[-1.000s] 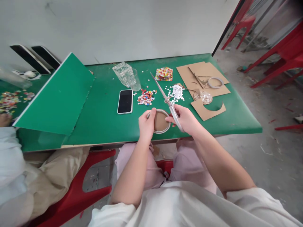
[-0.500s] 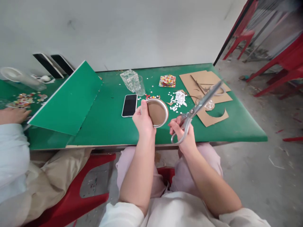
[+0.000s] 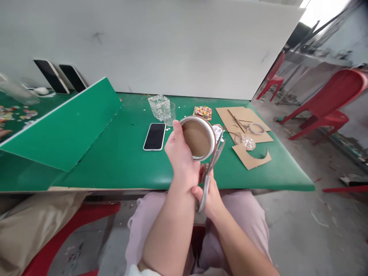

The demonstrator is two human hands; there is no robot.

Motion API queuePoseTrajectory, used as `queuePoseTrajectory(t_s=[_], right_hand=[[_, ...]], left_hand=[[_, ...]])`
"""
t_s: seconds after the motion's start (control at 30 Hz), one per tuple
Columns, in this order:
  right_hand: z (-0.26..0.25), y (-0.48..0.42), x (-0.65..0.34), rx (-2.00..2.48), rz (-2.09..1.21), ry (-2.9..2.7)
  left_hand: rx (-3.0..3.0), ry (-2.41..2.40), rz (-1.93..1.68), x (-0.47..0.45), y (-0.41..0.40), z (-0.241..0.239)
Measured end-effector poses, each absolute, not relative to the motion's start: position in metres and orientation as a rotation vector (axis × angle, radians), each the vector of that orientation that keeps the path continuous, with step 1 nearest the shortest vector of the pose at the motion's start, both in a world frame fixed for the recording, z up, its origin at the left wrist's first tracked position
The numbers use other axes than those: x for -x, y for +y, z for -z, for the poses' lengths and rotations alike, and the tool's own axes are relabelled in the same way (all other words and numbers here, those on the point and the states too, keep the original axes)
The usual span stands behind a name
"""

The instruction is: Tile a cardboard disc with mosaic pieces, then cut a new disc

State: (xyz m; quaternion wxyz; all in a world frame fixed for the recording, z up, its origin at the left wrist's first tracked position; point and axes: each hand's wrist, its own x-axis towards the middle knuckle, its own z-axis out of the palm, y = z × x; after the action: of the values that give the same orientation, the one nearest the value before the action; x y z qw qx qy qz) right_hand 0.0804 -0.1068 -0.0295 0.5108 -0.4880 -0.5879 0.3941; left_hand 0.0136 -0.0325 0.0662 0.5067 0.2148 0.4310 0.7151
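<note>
My left hand holds up a round cardboard disc with a pale grey rim, tilted toward me above the green table. Just below it my right hand grips the handles of a pair of metal scissors. The blades point up and meet the disc's lower right edge. My left wrist partly hides the right hand's fingers.
A black phone lies left of the disc, with clear glass containers behind it. Coloured mosaic coaster, cut cardboard sheets and a grey ring lie at right. A raised green board stands left. Red chairs stand at far right.
My left hand has lifted the disc higher and nearer me. My right hand swung the scissors from pointing right to pointing up at the disc's edge.
</note>
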Motion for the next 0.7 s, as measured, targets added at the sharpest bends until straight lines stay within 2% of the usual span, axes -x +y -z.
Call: queuePoseTrajectory(t_s=[0.33,0.7], right_hand=[[0.021,-0.094,-0.080,1.261,-1.016,-1.516],[-0.001,-0.088,-0.070,0.938,-1.220,-1.452]], left_hand=[[-0.337,1.044,-1.792,-0.010,-0.012,-0.048],[-0.481,1.025,-2.022,-0.008,-0.028,-0.072]])
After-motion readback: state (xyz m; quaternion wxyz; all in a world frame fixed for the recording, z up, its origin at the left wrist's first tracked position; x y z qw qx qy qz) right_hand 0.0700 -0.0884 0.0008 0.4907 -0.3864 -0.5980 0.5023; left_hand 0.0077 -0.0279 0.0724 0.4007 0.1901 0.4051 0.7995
